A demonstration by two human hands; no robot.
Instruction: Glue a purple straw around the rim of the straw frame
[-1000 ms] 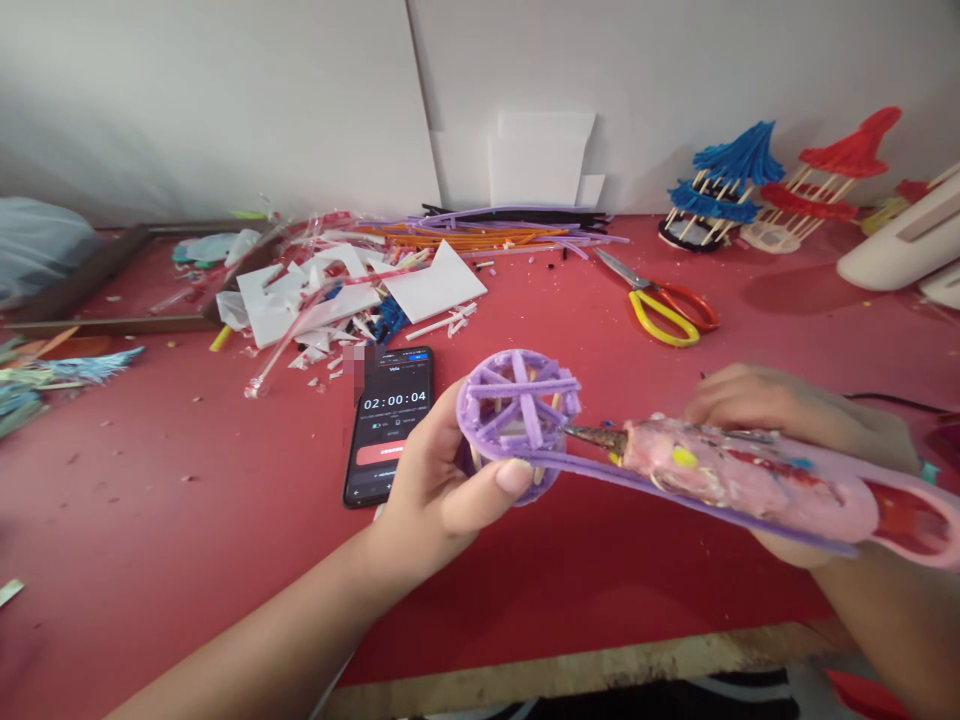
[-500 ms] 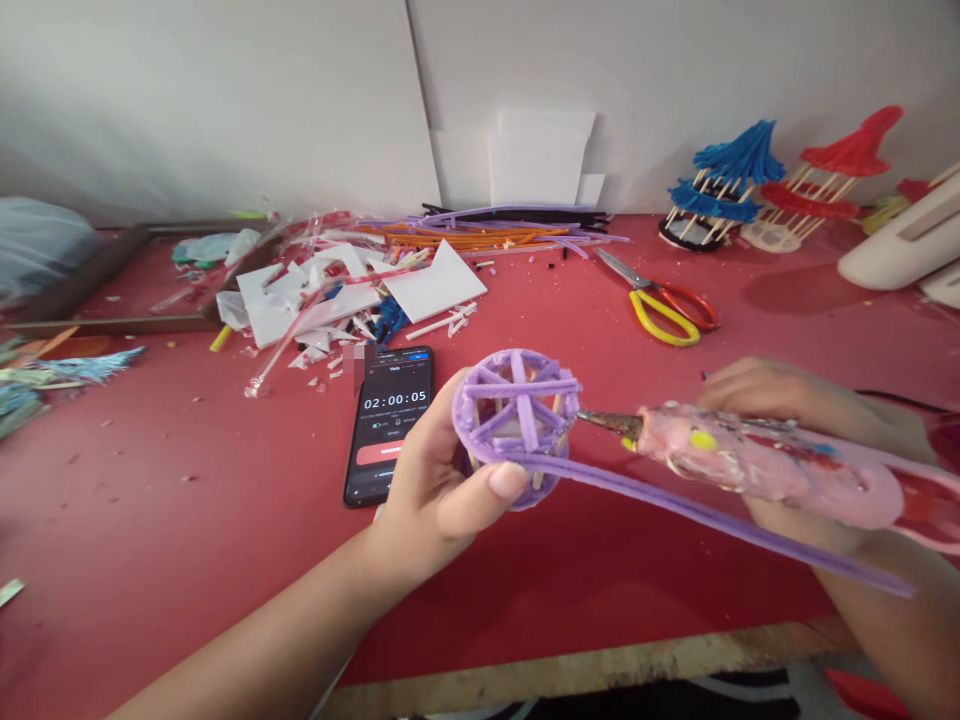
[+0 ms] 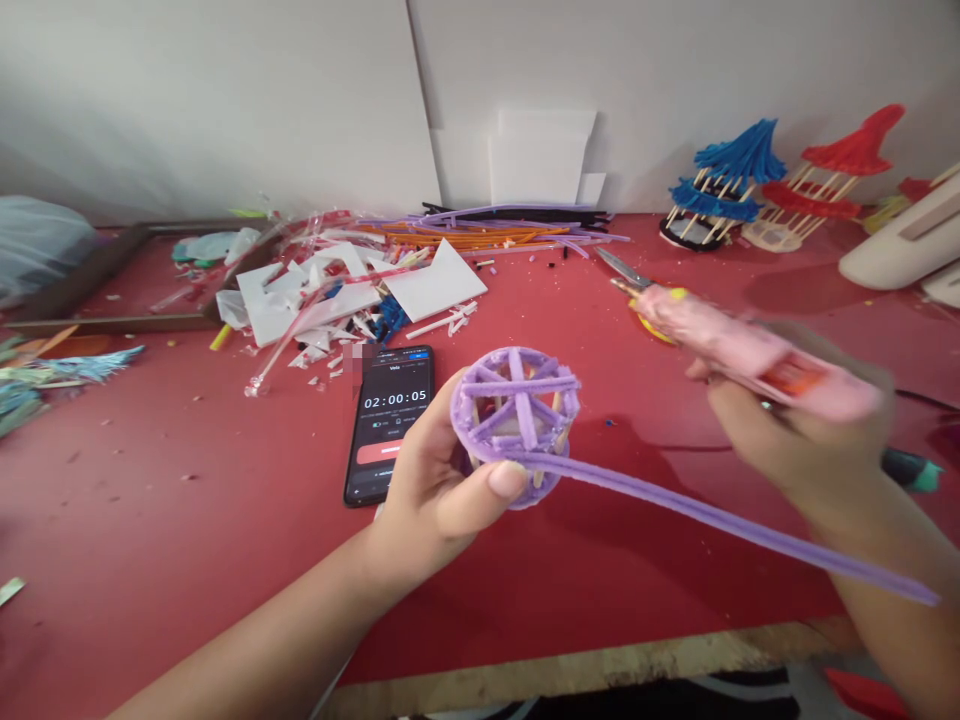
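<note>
A small round frame of purple pipe cleaners (image 3: pixel 523 410), with thin wooden sticks between its rings, is gripped in my left hand (image 3: pixel 442 480). Spokes cross its upper ring, and my thumb presses on the rim. From that rim a long loose pipe cleaner tail (image 3: pixel 720 515) stretches to the lower right. My right hand (image 3: pixel 802 430) is wrapped round a pink hot glue gun (image 3: pixel 757 345), smeared with dried glue. The gun's nozzle points up and left, apart from the purple frame and over the scissors (image 3: pixel 624 270), partly hiding their handles.
A phone (image 3: pixel 390 425) showing a timer lies behind my left hand. White foam scraps (image 3: pixel 435 285), orange pipe cleaners (image 3: pixel 465 236) and a brown tray (image 3: pixel 112 325) are at the back left. Blue (image 3: pixel 739 155) and red (image 3: pixel 851 150) pipe cleaner models stand at the back right.
My right hand has drawn the glue gun away from the purple frame, up and to the right, tilting its nozzle upward. My left hand and the frame have hardly moved.
</note>
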